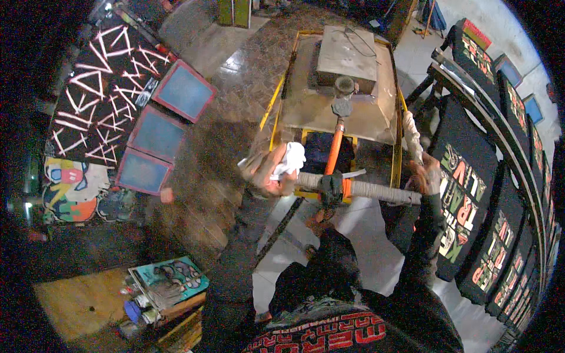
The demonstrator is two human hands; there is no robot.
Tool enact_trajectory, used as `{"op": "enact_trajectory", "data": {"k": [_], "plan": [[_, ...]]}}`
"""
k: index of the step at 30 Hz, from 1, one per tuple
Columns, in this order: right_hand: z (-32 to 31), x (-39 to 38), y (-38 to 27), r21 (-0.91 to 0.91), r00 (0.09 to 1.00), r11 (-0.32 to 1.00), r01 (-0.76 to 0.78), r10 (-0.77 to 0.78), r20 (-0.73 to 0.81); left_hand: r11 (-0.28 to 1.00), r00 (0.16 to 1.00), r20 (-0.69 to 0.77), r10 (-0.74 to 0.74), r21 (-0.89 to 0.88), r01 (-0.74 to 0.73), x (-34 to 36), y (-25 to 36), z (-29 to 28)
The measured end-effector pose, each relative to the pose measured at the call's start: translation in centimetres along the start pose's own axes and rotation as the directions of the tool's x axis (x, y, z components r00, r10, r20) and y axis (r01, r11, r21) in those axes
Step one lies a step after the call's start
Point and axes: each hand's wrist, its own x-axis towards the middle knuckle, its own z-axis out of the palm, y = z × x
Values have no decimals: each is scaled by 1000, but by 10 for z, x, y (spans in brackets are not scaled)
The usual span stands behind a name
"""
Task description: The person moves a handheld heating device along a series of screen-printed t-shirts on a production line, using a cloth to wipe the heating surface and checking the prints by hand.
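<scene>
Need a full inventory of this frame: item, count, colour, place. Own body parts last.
Wrapped bar: 1, greyish, across the centre
Orange pole: 1, orange, above the bar
White cloth: 1, white, at left hand
Machine: 1, brown with yellow edges, upper centre
Box: 1, grey-beige, on the machine
Framed panels: 3, blue with reddish frames, left
Printed shirts: several, overlapping, black, right
Rail: dark, among the shirts
Table: 1, wood-coloured, lower left
Picture: 1, teal, beside the table
Left hand: 1, blurred, bar's left end
Right hand: 1, bar's right end
Sleeves: 2, dark, lower edge
</scene>
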Motion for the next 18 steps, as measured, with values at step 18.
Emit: {"op": "enact_trajectory", "data": {"k": [18], "plan": [[15, 102, -58, 241, 970, 971, -8, 65, -233, 987, 900, 412, -143, -12, 162, 75, -169, 73]]}}
